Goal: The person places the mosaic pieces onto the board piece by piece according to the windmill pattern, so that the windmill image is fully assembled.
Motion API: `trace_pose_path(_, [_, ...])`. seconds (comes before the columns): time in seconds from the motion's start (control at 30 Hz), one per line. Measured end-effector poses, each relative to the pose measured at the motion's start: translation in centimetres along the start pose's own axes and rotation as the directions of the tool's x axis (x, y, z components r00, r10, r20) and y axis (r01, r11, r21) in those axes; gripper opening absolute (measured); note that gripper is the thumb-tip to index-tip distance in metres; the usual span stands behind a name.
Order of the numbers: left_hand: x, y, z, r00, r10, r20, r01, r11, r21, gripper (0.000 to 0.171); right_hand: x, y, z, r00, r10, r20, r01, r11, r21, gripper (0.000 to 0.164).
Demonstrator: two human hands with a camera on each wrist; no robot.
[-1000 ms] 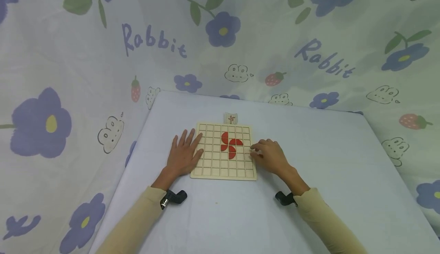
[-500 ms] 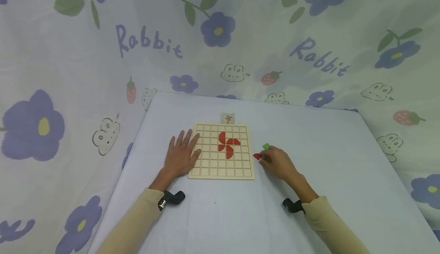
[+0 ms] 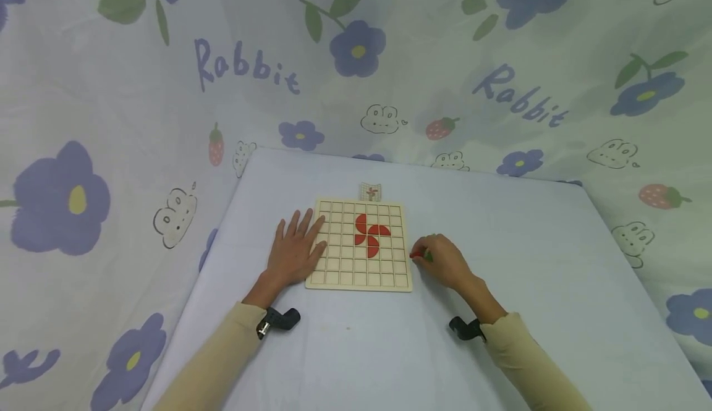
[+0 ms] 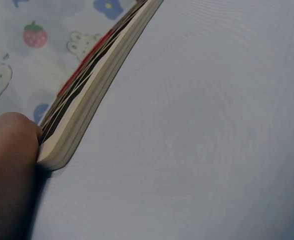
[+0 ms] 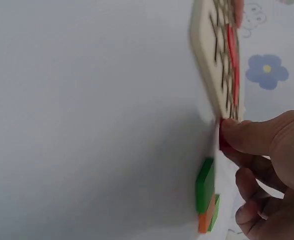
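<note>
A wooden grid board (image 3: pixel 334 279) lies on the table, with several red curved pieces (image 3: pixel 380 230) forming a pinwheel in its cells. My left hand (image 3: pixel 293 253) rests flat with spread fingers at the board's left edge; its thumb (image 4: pixel 12 137) touches the corner in the left wrist view. Just off the right edge, my right hand (image 3: pixel 445 261) pinches a red piece (image 5: pixel 223 142) between thumb and forefinger, low over the table. Beneath that hand lie a green block (image 5: pixel 204 186) and an orange block (image 5: pixel 203 222), with more green behind; the fingers partly hide them in the head view.
A small card (image 3: pixel 370 191) printed with a red pinwheel stands behind the board's far edge. Patterned cloth (image 3: pixel 356 89) walls the back and left side of the white table (image 3: pixel 367 355).
My right hand has drawn back from the board's right edge and now has a red piece in its fingers. It covers the green piece seen half a second ago. My left hand stays put.
</note>
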State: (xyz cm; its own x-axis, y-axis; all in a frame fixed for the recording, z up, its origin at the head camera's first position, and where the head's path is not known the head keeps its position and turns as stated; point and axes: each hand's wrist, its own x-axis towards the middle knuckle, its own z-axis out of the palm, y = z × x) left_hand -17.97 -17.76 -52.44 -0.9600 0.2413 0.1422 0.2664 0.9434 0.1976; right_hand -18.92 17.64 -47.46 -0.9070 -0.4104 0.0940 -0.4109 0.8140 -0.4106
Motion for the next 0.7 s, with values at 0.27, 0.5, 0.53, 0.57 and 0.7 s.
trace_pose_path(0.27, [-0.1, -0.2, 0.0, 1.000, 0.000, 0.006, 0.000, 1.000, -0.022, 0.063, 2.7, -2.2, 0.3, 0.988, -0.136, -0.072, 0.151, 0.952, 0.267, 0.019])
trace_pose_path(0.5, [-0.1, -0.2, -0.1, 1.000, 0.005, -0.004, -0.005, 0.999, -0.038, 0.062, 5.4, -4.7, 1.4, 0.993, -0.108, -0.052, 0.120, 0.873, 0.472, 0.022])
trace_pose_path(0.53, [-0.1, -0.2, -0.1, 1.000, 0.006, -0.004, -0.006, 0.999, -0.038, 0.062, 5.7, -5.1, 1.6, 0.994, -0.102, -0.047, 0.112, 0.859, 0.500, 0.021])
trace_pose_path(0.57, [-0.1, -0.2, -0.1, 1.000, 0.007, -0.005, -0.007, 0.999, -0.036, 0.062, 6.0, -5.4, 1.8, 0.994, -0.098, -0.040, 0.104, 0.846, 0.523, 0.019])
trace_pose_path(0.7, [-0.2, -0.1, -0.1, 1.000, 0.012, -0.011, -0.012, 0.999, -0.031, 0.062, 7.0, -6.4, 2.5, 0.994, -0.104, -0.027, 0.102, 0.822, 0.560, 0.016])
